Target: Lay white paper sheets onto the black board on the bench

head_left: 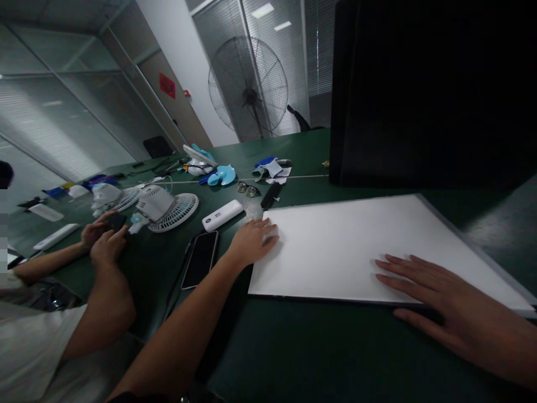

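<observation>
A large flat white panel (331,246) lies on the green table, its near edge dark underneath. Over its left edge rests my left hand (252,242), fingers spread and nothing gripped. My right hand (444,302) is at the near right part of the panel, fingers stretched out over the white surface and the thumb apart, beyond the near edge. Whether the right palm presses on the panel I cannot tell. Just left of my left hand are a white power bank (222,215) and a dark-screened phone (200,259).
Behind the panel stands a big black screen-like slab (432,95). Glasses (249,189), a black object (271,196) and blue fan blades (222,175) lie farther back. White fan parts (174,212) are at left, beside a co-worker's hands (104,235) holding a dark phone (116,222).
</observation>
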Motion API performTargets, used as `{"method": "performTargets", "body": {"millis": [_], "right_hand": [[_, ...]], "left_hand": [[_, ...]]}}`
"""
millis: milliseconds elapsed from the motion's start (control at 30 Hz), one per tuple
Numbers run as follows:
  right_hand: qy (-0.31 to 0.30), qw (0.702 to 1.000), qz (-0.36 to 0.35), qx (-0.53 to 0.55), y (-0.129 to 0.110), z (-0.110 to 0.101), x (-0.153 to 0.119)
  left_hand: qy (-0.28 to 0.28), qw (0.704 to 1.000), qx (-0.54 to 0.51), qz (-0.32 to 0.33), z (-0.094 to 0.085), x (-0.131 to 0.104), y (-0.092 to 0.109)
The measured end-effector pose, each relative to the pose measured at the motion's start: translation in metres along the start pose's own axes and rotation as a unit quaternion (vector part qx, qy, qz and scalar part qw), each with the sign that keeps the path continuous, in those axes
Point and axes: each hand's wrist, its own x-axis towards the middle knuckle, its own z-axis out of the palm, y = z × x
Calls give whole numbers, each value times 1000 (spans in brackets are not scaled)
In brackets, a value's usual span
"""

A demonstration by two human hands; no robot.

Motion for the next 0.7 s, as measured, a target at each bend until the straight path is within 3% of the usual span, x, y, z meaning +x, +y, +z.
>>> {"method": "performTargets", "body": {"millis": [200, 433, 567, 700], "right_hand": [[12, 999, -43, -2, 2, 0, 2], [28, 997, -73, -23, 3, -1, 3], [14, 996, -68, -51, 7, 2, -1], [30, 987, -107, -114, 14, 11, -6]], "left_hand": [[26, 998, -9, -61, 4, 1, 2], [112, 980, -113, -118, 21, 15, -3], [104, 969, -176, -140, 31, 21, -10], [97, 969, -188, -126, 35, 20, -14]]}}
